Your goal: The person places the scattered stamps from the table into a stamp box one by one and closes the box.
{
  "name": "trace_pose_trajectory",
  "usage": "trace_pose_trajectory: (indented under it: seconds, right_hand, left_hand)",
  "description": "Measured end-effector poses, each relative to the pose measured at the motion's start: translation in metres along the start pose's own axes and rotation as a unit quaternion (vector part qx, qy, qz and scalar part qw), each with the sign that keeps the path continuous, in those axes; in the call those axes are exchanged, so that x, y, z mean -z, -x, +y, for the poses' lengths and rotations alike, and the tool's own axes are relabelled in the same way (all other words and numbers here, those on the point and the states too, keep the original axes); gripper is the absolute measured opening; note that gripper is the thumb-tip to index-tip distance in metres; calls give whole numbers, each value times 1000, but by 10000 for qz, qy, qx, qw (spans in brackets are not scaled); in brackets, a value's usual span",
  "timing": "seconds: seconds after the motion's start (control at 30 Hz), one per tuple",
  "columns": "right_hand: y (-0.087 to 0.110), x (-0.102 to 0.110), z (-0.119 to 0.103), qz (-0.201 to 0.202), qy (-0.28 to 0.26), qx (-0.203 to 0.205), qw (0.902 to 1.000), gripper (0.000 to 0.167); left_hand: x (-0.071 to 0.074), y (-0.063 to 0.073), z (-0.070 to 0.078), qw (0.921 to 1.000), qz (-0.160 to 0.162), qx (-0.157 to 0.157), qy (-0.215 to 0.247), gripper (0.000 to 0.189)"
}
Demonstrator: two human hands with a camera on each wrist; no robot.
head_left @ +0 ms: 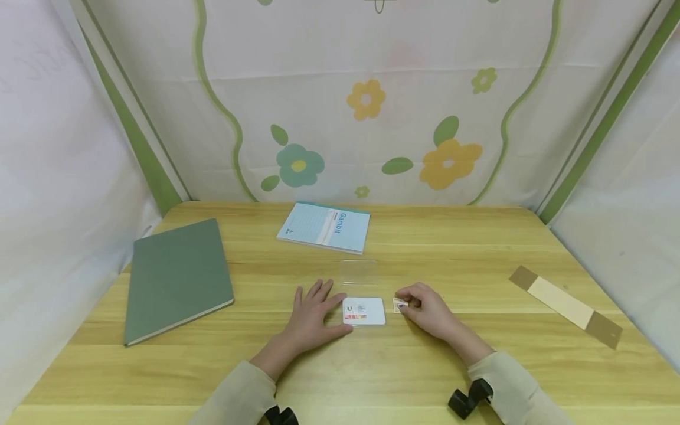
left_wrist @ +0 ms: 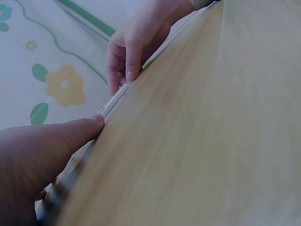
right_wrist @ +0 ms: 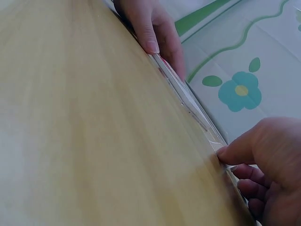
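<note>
A flat white card or pack (head_left: pixel 375 313) with small print and a red strip lies on the table, set in what looks like a clear tray. My left hand (head_left: pixel 312 321) is at its left side, fingers spread, forefinger and thumb touching the two left corners. Just right of it, my right hand (head_left: pixel 427 311) pinches a small stamp-like piece (head_left: pixel 396 303) with a dark printed picture, down at the tabletop. A clear plastic lid (head_left: pixel 358 272) lies behind the white pack. In the right wrist view the pack (right_wrist: pixel 181 92) shows edge-on, several layers thick.
A large green hardcover book (head_left: pixel 177 280) lies at the left of the wooden table (head_left: pixel 372 383). Toward the back is a light blue notebook (head_left: pixel 325 228). A cream and brown strip (head_left: pixel 563 304) lies at the right. A flowered curtain (head_left: pixel 329 71) stands behind.
</note>
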State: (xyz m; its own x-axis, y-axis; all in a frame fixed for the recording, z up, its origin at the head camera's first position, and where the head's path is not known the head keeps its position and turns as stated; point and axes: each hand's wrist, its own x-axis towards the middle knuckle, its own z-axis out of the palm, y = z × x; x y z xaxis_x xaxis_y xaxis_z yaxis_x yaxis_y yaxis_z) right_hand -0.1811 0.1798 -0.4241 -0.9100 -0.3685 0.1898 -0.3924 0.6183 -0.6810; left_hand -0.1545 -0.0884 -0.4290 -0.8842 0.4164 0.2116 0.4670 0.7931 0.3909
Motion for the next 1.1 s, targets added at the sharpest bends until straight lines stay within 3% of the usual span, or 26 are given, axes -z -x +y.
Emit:
trace_pose_trajectory:
  seconds: [0.63, 0.8, 0.93, 1.1]
  right_hand:
    - [-3, 0, -10, 192, 305, -20, 9993, 11]
    - [-8, 0, -21, 102, -387, -175, 9990, 11]
    - [-14, -5, -27, -135, -1104, -316, 9933, 9]
    - [-18, -12, -36, -340, -1449, -258, 9885, 9]
  left_hand:
    - [1, 1, 1, 10000, 22, 1, 11, 63]
    - [1, 1, 1, 10000, 48, 15, -14, 63]
    - [1, 0, 1, 10000, 60, 17, -12, 63]
    - [0, 0, 0, 10000, 56, 14, -54, 63]
